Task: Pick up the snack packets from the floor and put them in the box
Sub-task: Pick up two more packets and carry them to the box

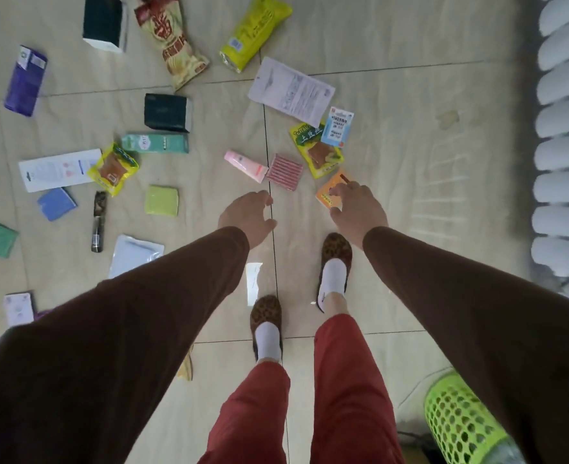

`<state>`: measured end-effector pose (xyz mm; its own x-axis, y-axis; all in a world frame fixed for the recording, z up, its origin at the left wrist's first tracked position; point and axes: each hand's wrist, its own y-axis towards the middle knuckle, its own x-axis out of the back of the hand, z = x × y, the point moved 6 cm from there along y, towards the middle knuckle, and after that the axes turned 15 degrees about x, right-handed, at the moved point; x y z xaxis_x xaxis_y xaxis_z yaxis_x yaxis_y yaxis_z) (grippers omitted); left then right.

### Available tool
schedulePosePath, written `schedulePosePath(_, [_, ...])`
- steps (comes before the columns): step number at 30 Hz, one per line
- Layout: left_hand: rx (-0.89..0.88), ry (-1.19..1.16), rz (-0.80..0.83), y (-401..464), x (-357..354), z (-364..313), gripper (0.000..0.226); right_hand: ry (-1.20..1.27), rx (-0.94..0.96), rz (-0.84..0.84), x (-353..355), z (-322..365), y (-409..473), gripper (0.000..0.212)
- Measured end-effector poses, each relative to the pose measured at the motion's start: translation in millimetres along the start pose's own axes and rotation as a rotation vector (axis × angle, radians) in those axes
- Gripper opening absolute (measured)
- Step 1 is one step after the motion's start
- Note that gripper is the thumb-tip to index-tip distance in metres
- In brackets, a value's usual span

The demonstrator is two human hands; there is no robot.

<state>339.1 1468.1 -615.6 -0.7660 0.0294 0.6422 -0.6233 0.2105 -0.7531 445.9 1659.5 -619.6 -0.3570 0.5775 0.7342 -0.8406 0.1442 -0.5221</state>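
Note:
Snack packets lie scattered over the tiled floor. My right hand (358, 209) reaches down with fingers apart, its fingertips on an orange packet (331, 187). My left hand (248, 214) hangs open just below a pink ridged packet (284, 171) and a pink tube (245, 165), holding nothing. Beyond them lie a yellow snack packet (316, 150), another yellow packet (113, 169) to the left, a long red-and-cream chip bag (171, 38) and a lime-green bag (254, 31). No box is clearly in view.
A green perforated basket (460, 423) stands at the bottom right beside my right arm. A white radiator (564, 128) runs along the right edge. Dark boxes (167, 112), a purple pack (25, 80), white sheets (291, 90) and small coloured pads cover the left floor. My feet stand mid-frame.

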Motion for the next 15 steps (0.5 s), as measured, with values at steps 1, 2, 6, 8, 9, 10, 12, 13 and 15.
schedulePosePath(1, [0.001, -0.004, 0.003, 12.4, -1.5, -7.5, 0.041, -0.033, 0.015, 0.037, -2.7, -10.1, 12.6, 0.040])
schedulePosePath(2, [0.000, -0.005, 0.006, 26.5, -3.5, -15.4, 0.042, -0.076, 0.034, 0.072, -5.5, -20.6, 25.2, 0.039])
schedulePosePath(6, [-0.006, 0.018, 0.004, 86.3, -14.9, -38.9, 0.046, -0.278, 0.139, 0.186, -19.2, -55.3, 70.5, 0.037])
schedulePosePath(8, [-0.021, 0.069, -0.004, 116.9, -23.7, -47.0, 0.050, -0.339, 0.176, 0.229, -31.4, -70.5, 91.8, 0.036])
schedulePosePath(9, [-0.025, 0.093, -0.007, 132.0, -28.9, -49.5, 0.051, -0.356, 0.194, 0.237, -39.0, -77.5, 102.4, 0.036])
schedulePosePath(10, [-0.027, 0.117, -0.011, 146.9, -34.8, -51.4, 0.051, -0.368, 0.214, 0.239, -47.6, -83.9, 112.6, 0.036])
schedulePosePath(12, [-0.050, 0.175, -0.035, 176.5, -46.7, -56.5, 0.050, -0.403, 0.272, 0.247, -66.2, -94.4, 131.8, 0.037])
schedulePosePath(13, [-0.065, 0.206, -0.052, 190.6, -53.0, -58.9, 0.050, -0.426, 0.307, 0.265, -76.3, -99.2, 140.3, 0.038])
schedulePosePath(15, [-0.090, 0.255, -0.093, 216.4, -66.7, -62.3, 0.050, -0.462, 0.379, 0.296, -96.5, -108.7, 153.9, 0.040])
